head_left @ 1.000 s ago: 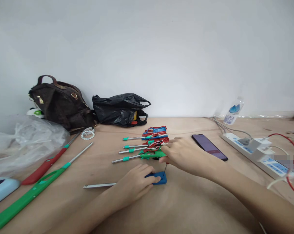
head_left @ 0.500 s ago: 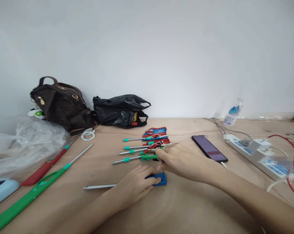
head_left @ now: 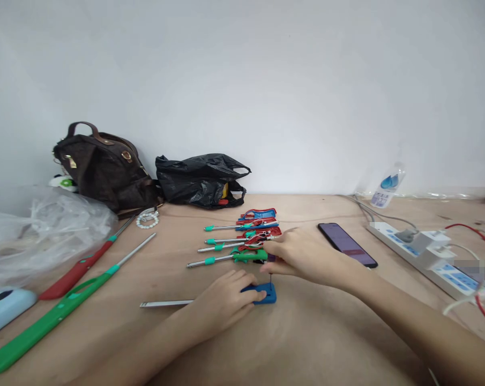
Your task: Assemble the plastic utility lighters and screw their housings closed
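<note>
One blue lighter [head_left: 270,294], rod [head_left: 165,304] pointing left, long axis crosswise on our table [head_left: 326,343] | beneath our left hand [head_left: 228,300], clamped on it | our right hand [head_left: 302,257] pinches an upright screwdriver [head_left: 270,279]

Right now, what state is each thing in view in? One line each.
Left hand: closed over blue handle
Right hand: closed on screwdriver
Blue handle: flat, held down
Screwdriver: upright, tip at blue handle
Opened handles: wiring exposed
Red lighter: lying, assembled
Green lighter: lying, assembled
Phone: face up, screen lit
Power strip: plugs inserted
Bottle: standing, fill unclear
Black bag: contents partly showing
Backpack: slumped, zip unclear
Clear bag: crumpled
</note>
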The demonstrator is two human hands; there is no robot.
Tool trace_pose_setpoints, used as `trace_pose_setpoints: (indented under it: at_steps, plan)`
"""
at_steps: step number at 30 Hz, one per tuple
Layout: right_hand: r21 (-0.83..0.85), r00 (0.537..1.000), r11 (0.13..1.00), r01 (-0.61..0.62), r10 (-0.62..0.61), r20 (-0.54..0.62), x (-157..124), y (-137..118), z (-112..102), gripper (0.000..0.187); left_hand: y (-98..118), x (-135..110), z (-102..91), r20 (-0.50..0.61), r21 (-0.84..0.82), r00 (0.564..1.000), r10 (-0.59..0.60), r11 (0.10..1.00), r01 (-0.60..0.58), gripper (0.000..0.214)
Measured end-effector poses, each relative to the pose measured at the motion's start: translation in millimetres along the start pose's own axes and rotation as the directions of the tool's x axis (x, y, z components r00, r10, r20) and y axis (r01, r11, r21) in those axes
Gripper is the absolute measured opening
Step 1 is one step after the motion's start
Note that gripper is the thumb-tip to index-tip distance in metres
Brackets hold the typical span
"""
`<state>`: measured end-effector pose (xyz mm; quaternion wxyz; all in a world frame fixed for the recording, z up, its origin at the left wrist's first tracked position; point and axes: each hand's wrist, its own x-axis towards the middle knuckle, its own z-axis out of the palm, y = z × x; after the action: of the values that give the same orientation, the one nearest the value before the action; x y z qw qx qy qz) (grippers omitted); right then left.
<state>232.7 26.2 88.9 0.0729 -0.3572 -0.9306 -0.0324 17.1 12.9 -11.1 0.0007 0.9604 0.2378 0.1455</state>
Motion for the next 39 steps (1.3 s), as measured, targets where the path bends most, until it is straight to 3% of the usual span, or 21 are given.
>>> trace_pose_setpoints:
  at_steps: [4,7,11,14,17,19,22,27,31,35,39]
  plan:
    - [-0.01,0.994,0.996,0.087,-0.088,-0.058,-1.6,2.4,5.8,0.015,0.4,0.2,-0.5,-0.023,-0.008,1.0,0.009,1.0,-0.01,0.024]
    - [0.117,0.991,0.985,0.13,-0.131,0.002,-7.1,5.4,0.1,0.012,1.1,0.5,-1.5,-0.029,-0.017,1.0,0.006,1.0,-0.007,0.023]
    - [0.271,0.989,0.96,0.076,-0.108,0.106,-13.7,5.9,-10.7,0.013,0.8,0.7,-1.4,-0.021,-0.02,1.0,0.008,1.0,-0.008,0.024]
    - [0.126,0.996,0.992,0.025,-0.036,0.085,-11.6,2.2,-10.9,0.004,-0.3,0.7,-0.9,-0.02,-0.023,1.0,0.01,1.0,-0.01,0.026]
    - [-0.083,1.0,0.996,-0.013,0.014,0.014,-5.9,-0.5,-3.5,0.02,-1.2,0.6,-0.8,-0.018,-0.02,1.0,0.016,1.0,-0.016,0.026]
    - [-0.136,1.0,0.991,0.002,-0.006,-0.03,-3.4,-0.1,1.8,0.023,-1.2,0.7,-1.1,-0.025,-0.016,0.999,0.019,1.0,-0.02,0.026]
    - [-0.087,0.995,0.993,0.08,-0.084,-0.044,-4.6,2.3,3.2,0.01,-0.4,0.9,-1.9,-0.026,-0.011,1.0,0.017,1.0,-0.017,0.026]
    - [0.074,0.991,0.991,0.114,-0.119,0.063,-17.5,2.9,-9.8,0.014,0.2,1.1,-1.9,-0.016,0.001,1.0,0.01,1.0,-0.01,0.025]
    - [-0.036,0.995,0.998,0.053,-0.05,0.084,-19.4,-1.7,-11.2,0.01,-1.3,0.7,-0.4,-0.015,0.004,1.0,0.008,1.0,-0.008,0.025]
    - [-0.221,1.0,0.975,0.002,-0.003,-0.005,-12.0,-5.7,-2.1,0.019,-1.6,0.5,0.1,-0.021,-0.005,1.0,0.008,1.0,-0.008,0.025]
    - [-0.136,0.998,0.989,0.061,-0.065,-0.023,-15.9,-4.6,-2.0,0.017,-0.8,0.7,-0.5,-0.017,-0.018,1.0,0.003,1.0,-0.003,0.025]
